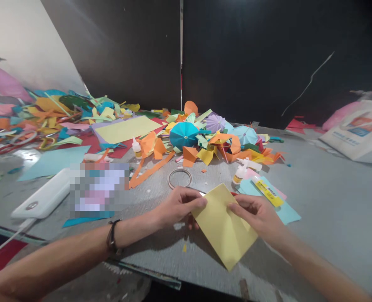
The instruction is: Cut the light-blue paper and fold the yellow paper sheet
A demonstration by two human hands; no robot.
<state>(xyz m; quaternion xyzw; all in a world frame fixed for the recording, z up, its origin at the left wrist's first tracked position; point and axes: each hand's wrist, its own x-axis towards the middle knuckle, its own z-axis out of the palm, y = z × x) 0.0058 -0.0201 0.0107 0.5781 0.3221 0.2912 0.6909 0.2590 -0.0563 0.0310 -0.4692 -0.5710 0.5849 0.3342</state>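
A folded yellow paper sheet [225,228] is held just above the grey table [324,209] near its front edge. My left hand [181,205] pinches the sheet's left edge, thumb on top. On the sheet's right edge my right hand [258,214] is closed, with the fingers pressed along the fold. Both hands grip the same sheet. A dark bracelet sits on my left wrist.
Behind the hands lie a tape ring [179,178], glue bottles [240,173], a yellow glue stick [267,192] on light blue paper, and a heap of coloured paper with small paper umbrellas [183,135]. A white power bank [42,197] lies at the left, a bag [358,130] at the far right.
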